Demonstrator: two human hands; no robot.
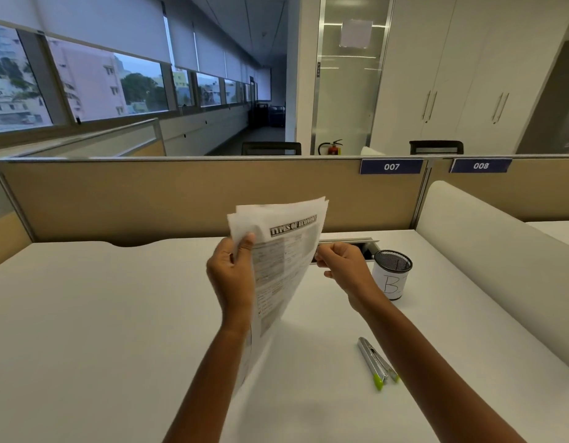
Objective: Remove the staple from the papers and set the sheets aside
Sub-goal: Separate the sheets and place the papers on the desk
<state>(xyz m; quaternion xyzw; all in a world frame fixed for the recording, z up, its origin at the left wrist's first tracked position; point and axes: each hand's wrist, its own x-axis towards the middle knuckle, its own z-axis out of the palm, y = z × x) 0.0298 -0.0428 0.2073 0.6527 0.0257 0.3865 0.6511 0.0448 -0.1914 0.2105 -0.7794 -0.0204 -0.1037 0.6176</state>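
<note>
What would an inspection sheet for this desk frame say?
Surface: white desk.
Job's things: papers held upright above the desk; staple too small to tell; metal tool with green tips lies on the desk at right.
Clutter: mesh cup marked B, at right.
Grippers: left hand grips the papers' left edge; right hand appears to pinch their right edge.
Cables: nothing seen.
Surroundings: tan partition tagged 007 and 008, windows, cabinets, fire extinguisher.
</note>
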